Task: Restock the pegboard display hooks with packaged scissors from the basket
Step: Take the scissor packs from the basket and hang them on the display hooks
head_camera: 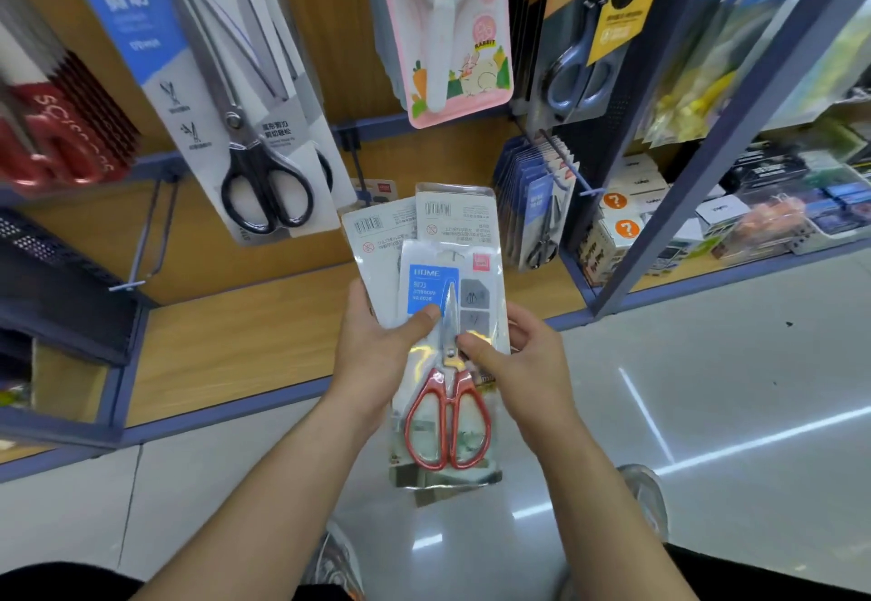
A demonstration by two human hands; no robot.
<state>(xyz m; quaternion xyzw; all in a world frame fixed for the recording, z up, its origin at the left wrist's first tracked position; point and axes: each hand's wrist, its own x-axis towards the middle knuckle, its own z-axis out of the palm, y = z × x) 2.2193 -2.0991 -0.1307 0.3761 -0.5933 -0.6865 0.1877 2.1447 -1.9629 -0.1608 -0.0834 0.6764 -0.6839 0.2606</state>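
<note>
While left hand (pixel 377 355) gripped the fanned stack of white-backed scissors packs (pixel 377 242), right hand (pixel 528 365) pinched the front clear pack of red-handled scissors (pixel 447 416) near the pivot.

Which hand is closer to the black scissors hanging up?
Left. The left hand holds the packs below and right of the black scissors; the right hand is farther right, on the packs' other side.

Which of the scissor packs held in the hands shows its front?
The top pack, with red-handled scissors and a blue label. The left rear pack and right rear pack show only white backs with barcodes.
</note>
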